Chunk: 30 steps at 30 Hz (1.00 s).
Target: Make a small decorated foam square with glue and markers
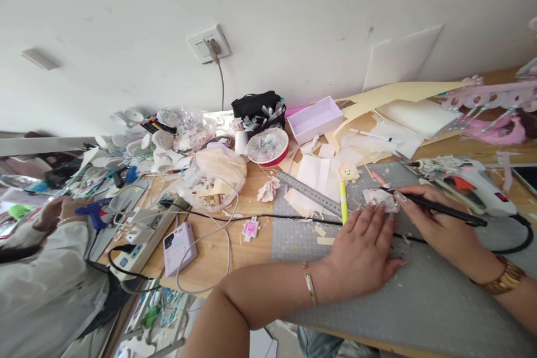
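Two hands meet at a white scrap [380, 198] on the mat [419, 291]. The right hand [440, 229] has its grip clenched on a black pen [440, 210], tip on the scrap. The left hand [364, 246] lies flat and released, fingertips pinning the scrap. Toward the mat's far edge lie a ruler [310, 193], a marker [343, 207] and a glue gun [482, 184]. A cable [251, 215] crosses the mat under both hands.
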{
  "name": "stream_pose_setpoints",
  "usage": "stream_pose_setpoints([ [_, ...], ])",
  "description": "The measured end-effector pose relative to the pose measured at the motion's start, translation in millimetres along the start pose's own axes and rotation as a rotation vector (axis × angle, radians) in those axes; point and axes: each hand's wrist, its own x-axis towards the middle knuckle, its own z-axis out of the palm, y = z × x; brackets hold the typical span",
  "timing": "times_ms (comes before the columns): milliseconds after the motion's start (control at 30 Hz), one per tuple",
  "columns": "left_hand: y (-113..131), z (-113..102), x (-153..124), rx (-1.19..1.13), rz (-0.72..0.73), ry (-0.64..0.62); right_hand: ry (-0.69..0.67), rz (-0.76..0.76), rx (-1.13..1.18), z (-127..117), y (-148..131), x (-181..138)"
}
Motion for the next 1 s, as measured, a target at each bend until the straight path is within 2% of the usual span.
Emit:
stream_pose_setpoints([
  [167, 0.0, 1.2, 0.5, -0.013, 0.004, -0.001, 0.022, -0.070, -0.012, 2.0, 5.1, -1.1],
  [400, -0.7, 2.5, 1.4, -0.033, -0.001, -0.032, 0.013, -0.056, -0.011, 1.8, 5.0, -2.4],
  [1000, -0.4, 3.2, 0.0, -0.022, 0.010, -0.006, 0.022, -0.027, 0.048, 4.5, 8.4, -3.8],
])
